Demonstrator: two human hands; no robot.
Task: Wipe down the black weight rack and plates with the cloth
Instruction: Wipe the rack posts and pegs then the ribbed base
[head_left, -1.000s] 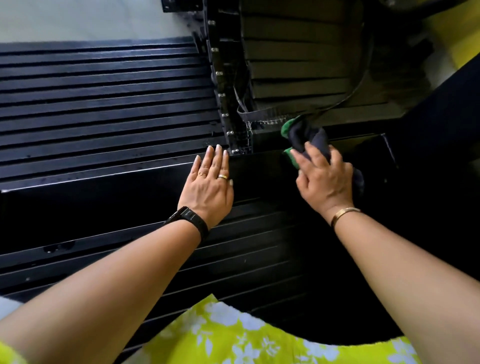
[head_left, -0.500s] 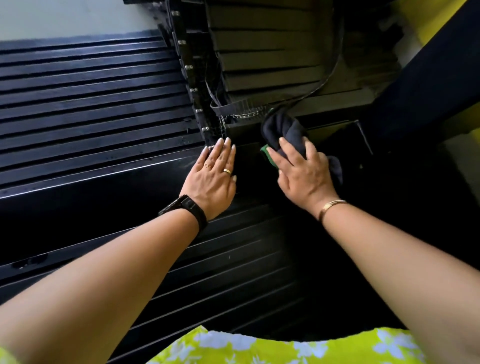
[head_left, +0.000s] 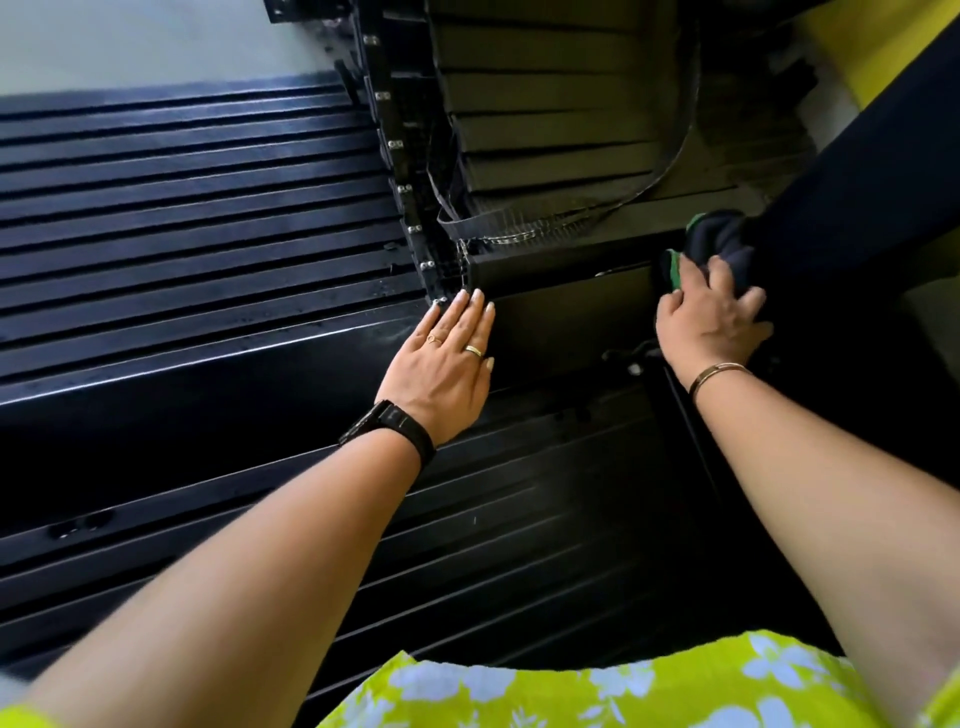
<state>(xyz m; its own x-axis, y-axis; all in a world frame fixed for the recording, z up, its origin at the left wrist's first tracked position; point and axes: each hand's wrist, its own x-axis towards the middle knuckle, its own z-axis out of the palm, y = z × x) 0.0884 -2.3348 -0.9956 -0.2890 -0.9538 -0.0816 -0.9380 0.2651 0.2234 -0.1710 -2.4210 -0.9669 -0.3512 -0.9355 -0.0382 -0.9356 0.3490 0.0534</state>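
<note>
Right of the webbing strap (head_left: 467, 224), the right hand (head_left: 711, 325) grips a dark, green-edged cloth (head_left: 719, 241) bunched at the end of the lowest weight plate (head_left: 561, 265). Left of the strap, the left hand (head_left: 441, 364) lies flat, fingers straight, on the black rack (head_left: 208, 332). Sweeping toward the strap could snag the cloth on its chain links (head_left: 511, 237).

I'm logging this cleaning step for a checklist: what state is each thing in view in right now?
left hand, flat, fingers straight, rests on the black weight rack.
right hand, grips the cloth.
cloth, bunched, held against the rack's right end.
weight plates, stacked.
strap, slack, hanging in a loop across the plates.
</note>
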